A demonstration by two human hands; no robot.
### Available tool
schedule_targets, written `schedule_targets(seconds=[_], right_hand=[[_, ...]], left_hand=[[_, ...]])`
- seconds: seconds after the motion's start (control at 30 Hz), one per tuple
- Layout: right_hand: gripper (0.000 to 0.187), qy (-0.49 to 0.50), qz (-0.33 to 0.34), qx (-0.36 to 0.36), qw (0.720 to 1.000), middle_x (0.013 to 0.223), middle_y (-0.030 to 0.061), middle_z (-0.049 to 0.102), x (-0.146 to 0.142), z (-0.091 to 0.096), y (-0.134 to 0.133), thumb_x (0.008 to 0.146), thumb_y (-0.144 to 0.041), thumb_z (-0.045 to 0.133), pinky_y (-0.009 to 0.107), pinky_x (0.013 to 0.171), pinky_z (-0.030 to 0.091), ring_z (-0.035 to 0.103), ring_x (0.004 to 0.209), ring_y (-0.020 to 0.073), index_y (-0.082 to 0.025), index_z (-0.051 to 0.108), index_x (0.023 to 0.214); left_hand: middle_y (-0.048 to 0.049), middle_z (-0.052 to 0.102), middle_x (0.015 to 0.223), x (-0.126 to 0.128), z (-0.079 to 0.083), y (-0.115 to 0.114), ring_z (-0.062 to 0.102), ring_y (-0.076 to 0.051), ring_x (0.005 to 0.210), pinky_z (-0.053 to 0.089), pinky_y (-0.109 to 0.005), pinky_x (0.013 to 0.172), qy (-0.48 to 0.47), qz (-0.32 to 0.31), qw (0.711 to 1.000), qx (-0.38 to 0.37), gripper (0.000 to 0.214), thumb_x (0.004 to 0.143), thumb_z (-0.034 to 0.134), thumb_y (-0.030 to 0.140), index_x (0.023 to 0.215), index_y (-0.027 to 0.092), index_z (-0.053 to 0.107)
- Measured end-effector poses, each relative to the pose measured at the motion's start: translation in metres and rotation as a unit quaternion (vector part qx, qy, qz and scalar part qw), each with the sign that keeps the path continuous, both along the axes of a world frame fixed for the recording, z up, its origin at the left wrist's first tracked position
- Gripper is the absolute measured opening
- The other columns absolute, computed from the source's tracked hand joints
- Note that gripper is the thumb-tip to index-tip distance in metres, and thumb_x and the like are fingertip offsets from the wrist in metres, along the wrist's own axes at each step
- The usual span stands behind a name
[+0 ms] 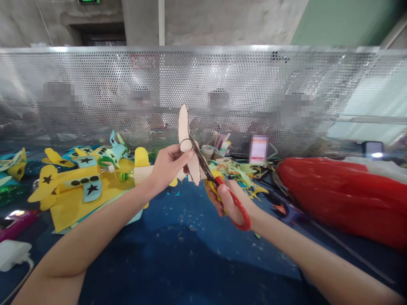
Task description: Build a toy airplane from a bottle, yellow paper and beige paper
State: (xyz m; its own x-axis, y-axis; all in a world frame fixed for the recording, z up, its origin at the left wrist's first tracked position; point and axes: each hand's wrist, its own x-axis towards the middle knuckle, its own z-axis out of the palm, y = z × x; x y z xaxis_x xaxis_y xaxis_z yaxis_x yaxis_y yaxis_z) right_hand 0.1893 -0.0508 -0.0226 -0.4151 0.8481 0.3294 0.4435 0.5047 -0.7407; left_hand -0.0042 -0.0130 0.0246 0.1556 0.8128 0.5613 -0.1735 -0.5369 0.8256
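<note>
My left hand point(168, 166) pinches a pale beige paper cut-out point(184, 127) with a dark pencil outline and holds it upright above the blue table point(178, 254). Its long lobes point up and down. My right hand point(227, 199) grips red-handled scissors point(237, 203). The scissor blades point(200, 160) are slightly apart and bite into the paper's right edge, close to my left fingertips.
Yellow and light-blue paper planes with black stars point(73, 182) lie at the left on yellow sheets. Coloured paper scraps point(244, 173) pile behind my hands. A red plastic bag point(343, 199) fills the right. A perforated metal screen point(203, 84) bounds the back. A white charger point(12, 254) sits near-left.
</note>
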Motion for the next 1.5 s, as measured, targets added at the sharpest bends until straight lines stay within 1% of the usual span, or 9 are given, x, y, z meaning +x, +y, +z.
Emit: schedule_targets(seconds=[0.3,0.57,0.63,0.7,0.8,0.87,1.07,1.27,1.5], right_hand=[[0.067,0.011,0.009,-0.006,1.0,0.043,-0.0019,0.041,-0.002,0.005,-0.002,0.079,-0.09,0.02,0.028,0.035,0.037,0.041,0.033,0.0126,-0.026,0.035,0.063],[0.068,-0.004,0.01,0.05,0.999,0.043,-0.0026,0.037,-0.002,0.003,0.002,0.08,-0.09,0.017,0.027,0.034,0.033,0.037,0.035,0.0119,-0.026,0.032,0.062],[0.068,-0.006,0.004,0.042,0.999,0.042,-0.0027,0.038,-0.002,0.003,0.002,0.08,-0.09,0.017,0.027,0.035,0.035,0.039,0.034,0.0124,-0.026,0.032,0.062],[0.069,-0.005,0.002,0.034,0.999,0.043,-0.0006,0.043,-0.002,0.004,0.001,0.08,-0.09,0.018,0.029,0.04,0.042,0.049,0.037,0.0151,-0.026,0.036,0.062],[0.073,-0.003,0.011,0.029,1.0,0.055,0.0081,0.061,-0.003,0.006,0.0,0.081,-0.089,0.018,0.035,0.056,0.055,0.066,0.057,0.0232,-0.024,0.044,0.06],[0.077,-0.006,0.018,0.029,0.999,0.069,0.0129,0.069,-0.005,0.007,-0.001,0.081,-0.089,0.018,0.038,0.065,0.058,0.07,0.069,0.0261,-0.022,0.051,0.063],[0.083,0.001,0.026,0.022,0.999,0.083,0.0151,0.071,-0.005,0.008,-0.005,0.081,-0.088,0.018,0.041,0.075,0.059,0.07,0.079,0.0274,-0.019,0.063,0.079],[0.085,0.022,0.03,0.01,0.999,0.08,0.0154,0.071,-0.004,0.006,-0.002,0.078,-0.091,0.018,0.044,0.074,0.059,0.071,0.078,0.0296,-0.019,0.062,0.073],[0.083,0.016,0.025,0.023,0.999,0.08,0.0143,0.071,-0.003,0.006,-0.002,0.082,-0.088,0.02,0.042,0.072,0.059,0.071,0.076,0.0286,-0.018,0.065,0.077]], left_hand=[[0.0014,0.061,0.055,-0.001,0.0,0.004,0.054,-0.01,0.047,0.047,-0.024,0.046,0.001,0.003,1.0,0.01,0.029,0.072,0.075,0.043,0.063,0.018,0.062],[0.0026,0.054,0.052,-0.004,-0.002,0.007,0.051,-0.01,0.048,0.046,-0.024,0.049,-0.011,0.004,1.0,0.009,0.034,0.08,0.069,0.046,0.062,0.019,0.06],[0.0026,0.053,0.052,-0.004,-0.002,0.008,0.051,-0.01,0.049,0.046,-0.024,0.049,-0.003,0.012,1.0,0.013,0.034,0.081,0.069,0.045,0.061,0.019,0.06],[0.0025,0.052,0.052,-0.005,-0.003,0.008,0.051,-0.01,0.049,0.046,-0.023,0.05,0.007,0.021,1.0,0.015,0.036,0.082,0.068,0.045,0.059,0.019,0.058],[0.0024,0.052,0.051,-0.004,-0.003,0.007,0.051,-0.01,0.048,0.045,-0.023,0.048,0.016,0.021,0.999,0.021,0.038,0.082,0.068,0.047,0.059,0.018,0.057],[0.0023,0.053,0.052,-0.003,-0.003,0.005,0.051,-0.01,0.047,0.044,-0.023,0.047,0.018,0.017,0.999,0.031,0.039,0.081,0.069,0.049,0.059,0.018,0.057],[0.0011,0.057,0.055,0.0,0.0,-0.002,0.053,-0.011,0.049,0.046,-0.023,0.047,0.04,0.015,0.998,0.047,0.037,0.082,0.067,0.049,0.063,0.018,0.059],[0.0006,0.061,0.06,0.0,-0.001,-0.003,0.056,-0.011,0.052,0.048,-0.023,0.05,0.049,0.011,0.997,0.061,0.03,0.083,0.066,0.043,0.067,0.018,0.063],[0.0019,0.056,0.054,0.0,0.001,-0.005,0.052,-0.01,0.047,0.045,-0.022,0.045,0.051,0.001,0.998,0.043,0.031,0.082,0.066,0.041,0.063,0.018,0.057]])
